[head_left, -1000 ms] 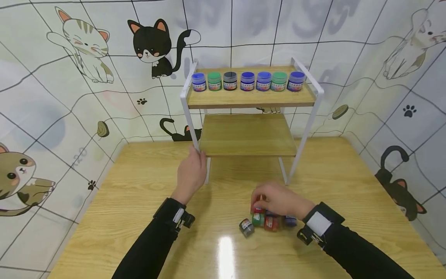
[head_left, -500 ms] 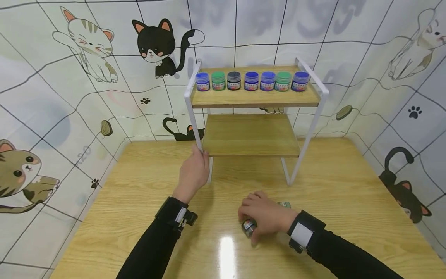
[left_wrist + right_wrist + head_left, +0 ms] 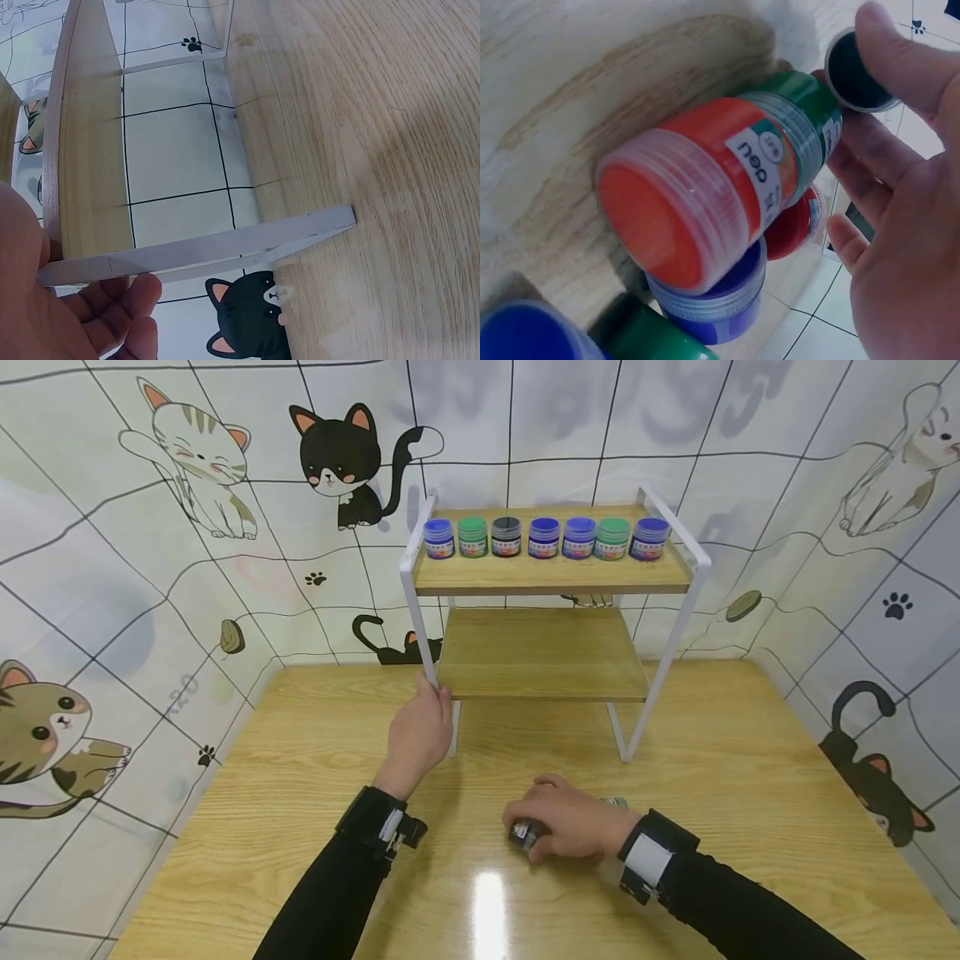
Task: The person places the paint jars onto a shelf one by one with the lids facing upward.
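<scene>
Up in the head view, seven small squat jars [image 3: 543, 538] line the upper board [image 3: 551, 578] of the rack, blue, green and dark among them, their labels printed but too small to read. The lower board [image 3: 543, 652] is smooth, grained wood, and a slim white frame [image 3: 418, 627] carries both. Down on the wood-grained table [image 3: 225, 793], in front of the rack, the right hand [image 3: 566, 817] has a dark jar [image 3: 527, 833] tilted between thumb and fingers! A pale green rim [image 3: 617, 802] peeks out behind that hand. Over on the left, the left hand [image 3: 422, 731] grips the frame's front leg beside the lower board.

To the left wrist view: fingertips curl round the flat, straight bar, holding it firmly, with a cat print [image 3: 251, 319] on the wall beyond.

And the right wrist view gives us a brand: "deli", sideways on the white label of an orange-red jar [image 3: 679, 187], clear plastic with a ribbed end. A green jar [image 3: 802, 112] sits just beside it; red [image 3: 791, 225] and purple-blue jars [image 3: 712, 300] crowd below. Up top, thumb and fingers pinch the round dark jar.
</scene>
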`<action>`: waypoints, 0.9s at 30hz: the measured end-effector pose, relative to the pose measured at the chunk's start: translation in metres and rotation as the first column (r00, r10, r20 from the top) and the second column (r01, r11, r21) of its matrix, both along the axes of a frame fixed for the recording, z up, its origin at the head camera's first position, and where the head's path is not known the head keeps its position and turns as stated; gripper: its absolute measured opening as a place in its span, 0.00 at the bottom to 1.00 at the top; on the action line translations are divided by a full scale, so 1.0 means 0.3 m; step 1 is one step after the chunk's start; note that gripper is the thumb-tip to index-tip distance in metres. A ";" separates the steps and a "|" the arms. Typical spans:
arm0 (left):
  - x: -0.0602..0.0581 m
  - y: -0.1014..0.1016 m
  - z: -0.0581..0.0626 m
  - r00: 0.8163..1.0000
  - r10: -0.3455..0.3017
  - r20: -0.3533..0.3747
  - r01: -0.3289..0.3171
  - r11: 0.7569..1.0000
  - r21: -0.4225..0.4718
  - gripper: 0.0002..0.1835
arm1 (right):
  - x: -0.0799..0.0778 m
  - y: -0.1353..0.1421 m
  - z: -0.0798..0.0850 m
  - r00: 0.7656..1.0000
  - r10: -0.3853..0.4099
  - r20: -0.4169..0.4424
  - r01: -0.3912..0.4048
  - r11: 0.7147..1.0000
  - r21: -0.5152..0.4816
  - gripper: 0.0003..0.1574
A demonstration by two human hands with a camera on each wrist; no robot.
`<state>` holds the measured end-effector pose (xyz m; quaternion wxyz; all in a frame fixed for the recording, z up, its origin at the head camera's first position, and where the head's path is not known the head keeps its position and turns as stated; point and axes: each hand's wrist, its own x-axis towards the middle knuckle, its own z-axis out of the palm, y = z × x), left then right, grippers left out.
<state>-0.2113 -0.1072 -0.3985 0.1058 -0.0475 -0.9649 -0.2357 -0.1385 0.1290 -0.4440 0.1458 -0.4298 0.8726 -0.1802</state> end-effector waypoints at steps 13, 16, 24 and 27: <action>0.002 0.004 0.004 1.000 0.001 -0.006 -0.001 0.999 0.046 0.17 | -0.020 -0.015 0.012 0.999 -0.041 -0.010 0.041 0.999 0.000 0.28; 0.003 0.006 0.005 1.000 -0.003 -0.004 0.003 0.999 0.049 0.17 | -0.027 -0.017 0.010 0.997 -0.069 0.021 0.070 0.997 -0.036 0.24; 0.008 0.004 -0.001 1.000 -0.008 -0.029 0.011 0.996 0.084 0.17 | -0.048 -0.020 0.010 0.999 -0.039 0.034 0.043 0.994 -0.105 0.22; 0.009 0.003 -0.003 0.999 -0.010 -0.038 0.014 0.996 0.089 0.18 | -0.052 -0.021 0.017 0.998 -0.037 0.048 0.042 0.993 -0.111 0.22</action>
